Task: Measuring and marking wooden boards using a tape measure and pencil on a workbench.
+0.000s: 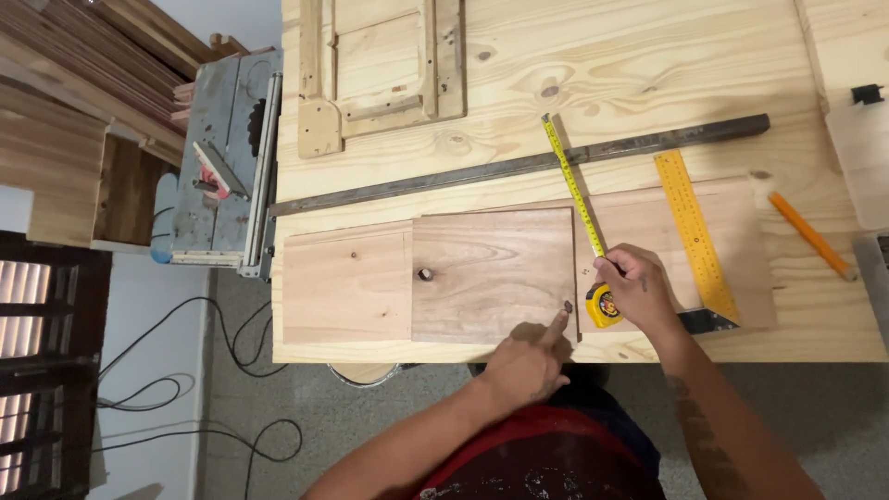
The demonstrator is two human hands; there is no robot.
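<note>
My right hand [637, 289] grips a yellow tape measure [602, 304] whose blade [571, 181] runs up and away across the boards to a dark metal bar [519, 167]. My left hand [530, 363] is at the table's near edge, index finger pointing onto the corner of a reddish wooden board [491, 273] beside the tape case. A paler board [347, 285] lies to the left of it, and a longer board [732, 222] lies under my right hand.
A yellow try square [694, 231] rests on the right board, an orange pencil [811, 236] beyond it. A wooden jig [380, 65] sits at the table's back. A table saw [227, 167] stands left, with cables [185, 370] on the floor.
</note>
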